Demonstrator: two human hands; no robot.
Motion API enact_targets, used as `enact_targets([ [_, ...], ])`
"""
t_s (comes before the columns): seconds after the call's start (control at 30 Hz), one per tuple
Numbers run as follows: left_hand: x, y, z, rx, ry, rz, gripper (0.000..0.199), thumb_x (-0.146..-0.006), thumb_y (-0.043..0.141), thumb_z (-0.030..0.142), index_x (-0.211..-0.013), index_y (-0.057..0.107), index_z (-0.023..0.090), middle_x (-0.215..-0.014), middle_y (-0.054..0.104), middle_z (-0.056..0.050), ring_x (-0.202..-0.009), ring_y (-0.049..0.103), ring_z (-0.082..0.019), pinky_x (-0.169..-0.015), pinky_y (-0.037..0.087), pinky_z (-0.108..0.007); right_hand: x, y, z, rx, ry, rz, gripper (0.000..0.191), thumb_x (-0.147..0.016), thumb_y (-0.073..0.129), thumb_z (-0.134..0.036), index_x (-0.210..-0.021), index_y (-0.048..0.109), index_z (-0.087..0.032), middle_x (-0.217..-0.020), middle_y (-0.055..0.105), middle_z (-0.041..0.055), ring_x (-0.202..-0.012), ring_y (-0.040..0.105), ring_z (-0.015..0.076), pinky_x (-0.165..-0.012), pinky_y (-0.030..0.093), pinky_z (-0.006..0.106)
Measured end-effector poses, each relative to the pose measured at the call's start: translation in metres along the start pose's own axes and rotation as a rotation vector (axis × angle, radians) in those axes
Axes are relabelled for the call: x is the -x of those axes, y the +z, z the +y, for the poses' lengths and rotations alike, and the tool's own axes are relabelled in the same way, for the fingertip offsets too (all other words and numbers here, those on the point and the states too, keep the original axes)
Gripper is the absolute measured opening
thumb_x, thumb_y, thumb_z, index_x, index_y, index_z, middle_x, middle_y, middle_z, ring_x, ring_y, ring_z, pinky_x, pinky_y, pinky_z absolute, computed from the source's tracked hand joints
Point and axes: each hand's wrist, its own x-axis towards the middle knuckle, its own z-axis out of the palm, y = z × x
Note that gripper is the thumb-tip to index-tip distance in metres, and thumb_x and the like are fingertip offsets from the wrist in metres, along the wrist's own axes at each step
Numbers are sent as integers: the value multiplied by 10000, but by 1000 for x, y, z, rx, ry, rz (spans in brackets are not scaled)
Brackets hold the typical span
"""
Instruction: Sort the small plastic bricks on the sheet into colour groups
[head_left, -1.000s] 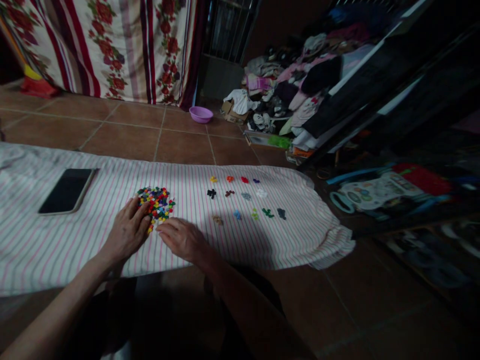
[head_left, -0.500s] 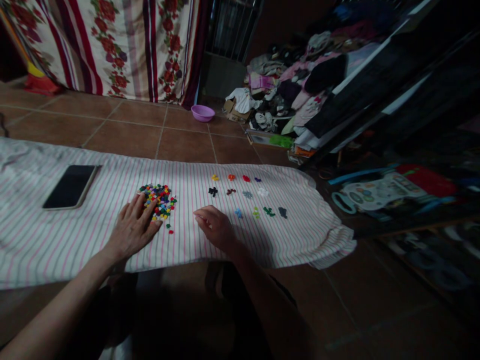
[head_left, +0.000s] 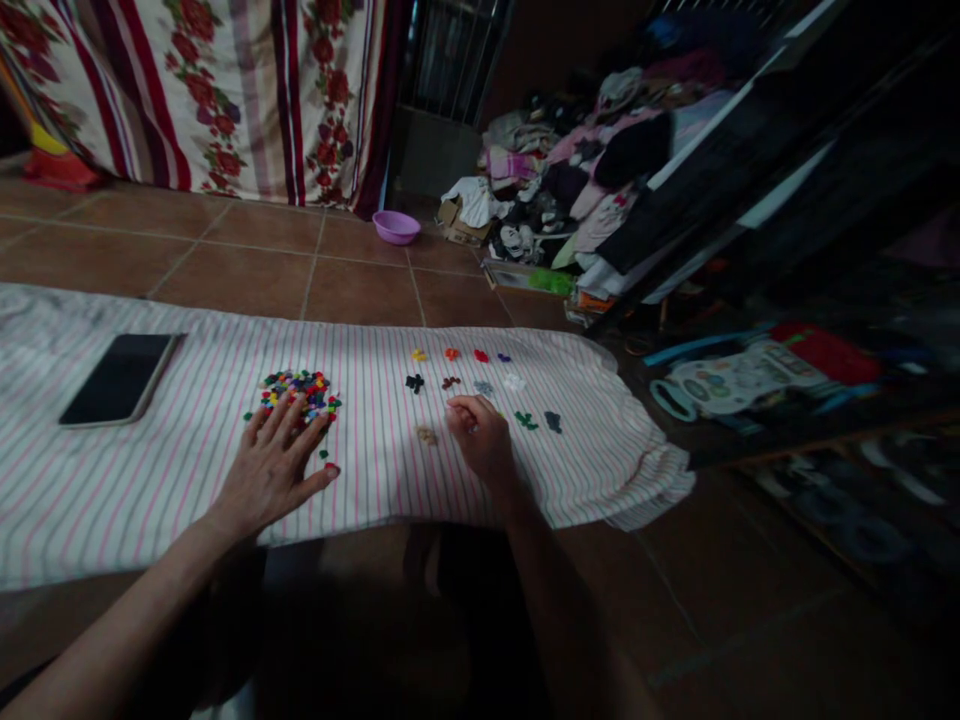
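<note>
My left hand [head_left: 277,460] lies with fingers spread on the near edge of a mixed heap of small coloured pieces [head_left: 304,385]; its thumb is by a loose red piece. My right hand [head_left: 481,437] is closed, thumb and fingers curled together over the sorted little groups; whatever is in it is hidden. Left of it sits a tan group [head_left: 427,435]. To its right are green pieces [head_left: 526,420] and dark grey pieces [head_left: 553,421]. Beyond it are black [head_left: 415,383], brown [head_left: 450,382], grey [head_left: 484,387] and white [head_left: 514,382] groups. The light blue group is hidden and the lime one mostly covered.
A striped cloth [head_left: 375,480] covers the work surface. A phone [head_left: 120,380] lies at the left. Yellow [head_left: 418,354], orange [head_left: 451,353] and red [head_left: 481,355] groups form the far row. A purple basin [head_left: 396,228] and a clothes pile [head_left: 570,170] are on the floor beyond.
My right hand has moved right, uncovering the tan group and covering the light blue one. My left hand has drawn nearer to me across the heap. The view has shifted slightly.
</note>
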Motion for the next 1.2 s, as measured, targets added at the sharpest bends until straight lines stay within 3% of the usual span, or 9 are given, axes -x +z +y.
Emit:
enact_targets([
  [0.13,-3,1,6,-10,44,-3,663,-843,479,602,-1402,409,253,-1518,323,-159,-1430,224,-337,-1123,227,-543,1,0,5,17,-15,-24,173,-873,472,-261,-879,623,-178,-791,614,37,-664,563,136,-655,466,260],
  [0.37,-2,9,5,-7,-44,57,515,-892,479,424,-1370,437,236,-1531,294,-158,-1437,207,-333,-1107,263,-553,-4,0,23,80,13,106,190,-857,463,-252,-891,634,-177,-811,635,52,-703,586,157,-673,485,288],
  [0.53,-2,11,4,-42,-55,32,444,-904,447,309,-1336,473,211,-1513,324,-175,-1436,209,-332,-1103,274,-554,-10,13,22,96,16,140,196,-854,469,-230,-924,645,-177,-839,658,64,-760,611,170,-727,491,301],
  [0.87,-4,9,4,-32,-69,-5,446,-899,423,236,-1340,479,199,-1489,361,-182,-1431,224,-335,-1094,287,-553,-19,52,-10,103,-76,-6,118,-870,524,-222,-849,637,-198,-819,684,38,-750,597,173,-763,463,298],
  [1.2,-3,7,5,14,-83,-3,447,-895,428,213,-1340,468,204,-1501,342,-169,-1436,216,-316,-1117,265,-549,-18,66,-10,190,-55,-134,118,-860,534,-159,-848,644,-200,-824,682,38,-817,583,189,-786,428,303],
])
